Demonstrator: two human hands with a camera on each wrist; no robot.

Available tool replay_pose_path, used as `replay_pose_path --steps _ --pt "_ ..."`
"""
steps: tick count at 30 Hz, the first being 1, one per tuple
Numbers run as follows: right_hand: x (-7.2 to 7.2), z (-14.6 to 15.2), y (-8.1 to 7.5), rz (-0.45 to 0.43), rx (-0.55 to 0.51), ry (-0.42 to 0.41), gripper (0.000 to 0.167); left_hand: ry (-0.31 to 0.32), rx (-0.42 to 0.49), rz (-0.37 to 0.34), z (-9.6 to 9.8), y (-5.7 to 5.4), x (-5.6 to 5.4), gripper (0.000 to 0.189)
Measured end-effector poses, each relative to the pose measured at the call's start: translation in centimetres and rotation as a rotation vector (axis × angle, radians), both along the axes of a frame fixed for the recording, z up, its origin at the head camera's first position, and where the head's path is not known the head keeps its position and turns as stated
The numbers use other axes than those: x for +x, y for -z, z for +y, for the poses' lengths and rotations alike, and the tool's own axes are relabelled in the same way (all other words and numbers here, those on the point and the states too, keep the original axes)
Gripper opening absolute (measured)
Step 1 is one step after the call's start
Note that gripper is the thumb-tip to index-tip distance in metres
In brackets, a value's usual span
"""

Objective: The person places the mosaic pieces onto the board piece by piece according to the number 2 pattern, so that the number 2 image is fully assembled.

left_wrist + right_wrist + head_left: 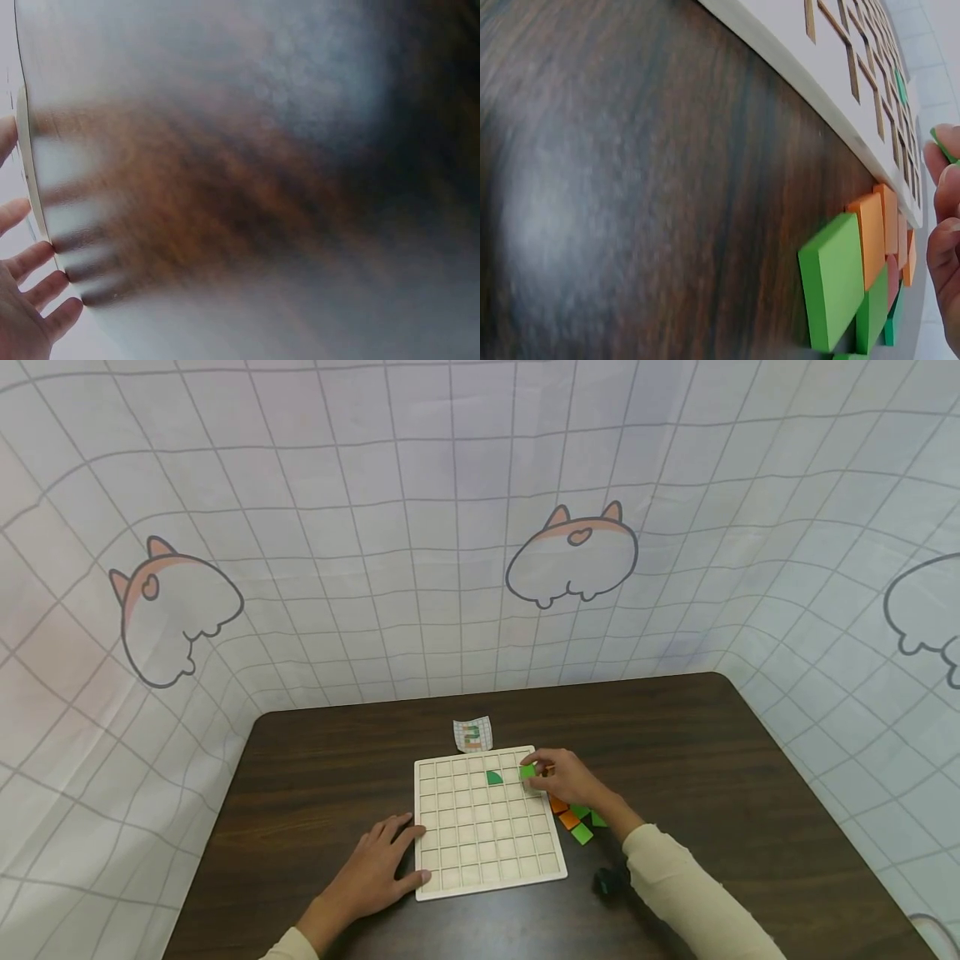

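In the head view a white grid board (498,853) lies on a dark wood-grain table (315,777). The right hand (568,778) is at the board's far right corner, thumb and fingertips closed in a pinch on a green square tile (528,772); whether that tile touches the board I cannot tell. A darker green quarter-round tile (493,777) sits in a cell left of it, in the board's far part. The left hand (378,868) lies at the board's left edge, fingers loosely spread and grasping nothing, thumb and index tips on the rim. Just beyond the board's far edge is a small printed card (472,735) — an orange and green figure on a grid, any lettering too small to read. Loose orange and green tiles (568,820) lie beside the board's right edge, and a dark object (607,882) is off its near right corner. Behind the board hangs a checked cloth (420,568) with cartoon animals (573,560). The left wrist view shows the spread fingers along the board's edge, the table blurred. In the right wrist view the loose tiles crowd the board's side — orange, green and a reddish one — and a green edge shows between the pinching fingertips.
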State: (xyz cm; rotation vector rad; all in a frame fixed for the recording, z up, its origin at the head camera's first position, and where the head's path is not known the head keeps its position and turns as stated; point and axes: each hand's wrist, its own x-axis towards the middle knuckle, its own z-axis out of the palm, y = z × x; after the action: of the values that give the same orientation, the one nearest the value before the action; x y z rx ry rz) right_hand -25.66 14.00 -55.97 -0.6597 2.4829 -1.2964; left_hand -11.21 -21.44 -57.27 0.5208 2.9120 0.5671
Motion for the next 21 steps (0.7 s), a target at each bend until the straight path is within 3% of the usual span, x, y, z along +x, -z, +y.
replay_pose_path --steps 9,16,21 --pt "0.0 -1.0 0.3 0.051 -0.011 -0.02 0.026 -0.001 0.0 -0.007 0.1 -0.1 0.0 0.068" --pt "0.0 -1.9 0.4 -0.005 -0.024 -0.036 0.029 0.003 0.005 -0.002 -0.1 -0.2 0.2 0.066" --pt "-0.1 -2.1 0.8 0.013 -0.032 -0.051 0.031 0.003 0.006 -0.015 -0.1 0.0 0.1 0.066"
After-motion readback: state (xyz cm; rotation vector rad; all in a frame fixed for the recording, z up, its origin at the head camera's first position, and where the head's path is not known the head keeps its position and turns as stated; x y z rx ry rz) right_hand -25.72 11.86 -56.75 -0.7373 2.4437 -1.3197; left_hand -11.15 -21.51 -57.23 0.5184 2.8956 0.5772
